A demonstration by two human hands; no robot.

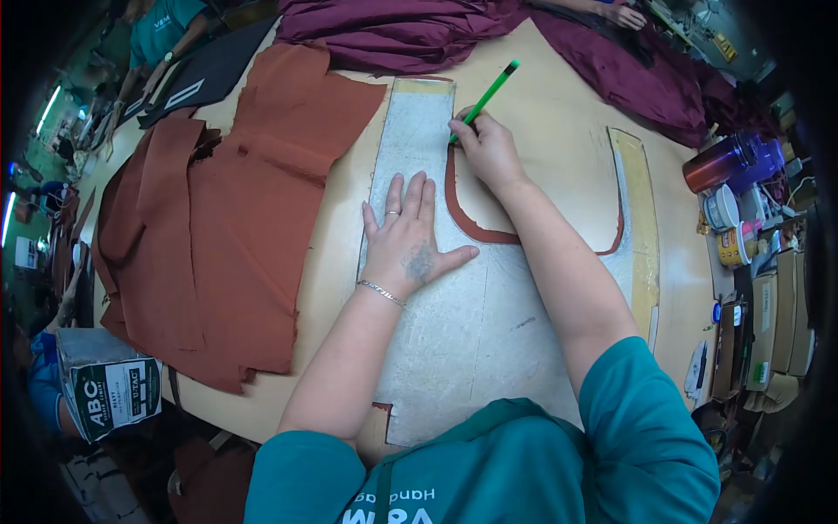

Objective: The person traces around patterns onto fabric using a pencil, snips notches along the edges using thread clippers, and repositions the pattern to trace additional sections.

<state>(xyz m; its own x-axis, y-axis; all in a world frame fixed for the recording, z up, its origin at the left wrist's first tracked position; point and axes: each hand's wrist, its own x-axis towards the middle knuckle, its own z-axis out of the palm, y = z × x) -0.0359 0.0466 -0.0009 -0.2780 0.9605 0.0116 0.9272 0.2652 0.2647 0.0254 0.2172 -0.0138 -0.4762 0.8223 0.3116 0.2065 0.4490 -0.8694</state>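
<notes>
My left hand [408,236] lies flat on a large grey pattern template [454,323], fingers spread and thumb out to the right. My right hand [486,150] grips a green pencil [491,100], its point down at the template's inner edge near the top of the left strip. Beneath the template lies rust-brown fabric [463,223], showing as a narrow band along the curved cut-out. More rust-brown fabric [236,218] is spread in folded layers to the left of the template. My right forearm hides part of the cut-out's lower edge.
Maroon fabric [393,35] is heaped along the table's far side. On the right stand a purple tumbler [720,164], tubs [721,208] and cardboard boxes [762,332]. A carton [113,393] sits at lower left. Co-workers in teal [166,31] are at the far side.
</notes>
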